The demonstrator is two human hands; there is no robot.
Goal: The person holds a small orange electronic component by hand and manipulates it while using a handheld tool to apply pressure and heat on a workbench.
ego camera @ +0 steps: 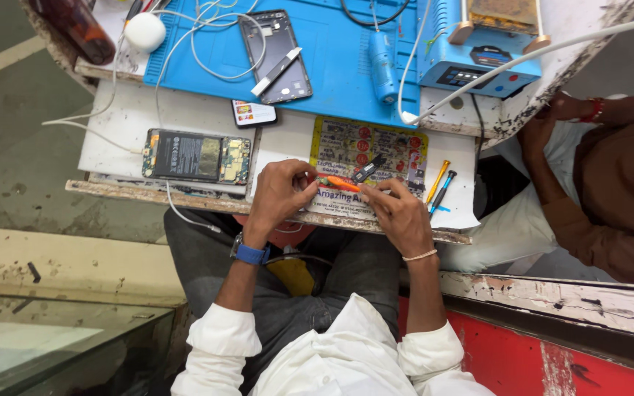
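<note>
My left hand (pixel 279 192) and my right hand (pixel 400 213) meet at the front edge of a white workbench (pixel 133 121). Both pinch a small orange tool (pixel 342 183) that lies between their fingertips. A small black part (pixel 369 168) sticks up just beyond the orange tool, near my right fingers; who holds it I cannot tell. Under the hands lies a printed yellow sheet (pixel 346 147). An opened phone (pixel 196 156) with its battery and boards showing rests to the left of my left hand.
A blue mat (pixel 335 51) holds a phone back shell (pixel 277 55), white cables and a blue box device (pixel 478 62). Two screwdrivers (pixel 439 183) lie right of my hands. A small phone (pixel 253 113) lies mid-bench. Another person in brown (pixel 610 183) sits at right.
</note>
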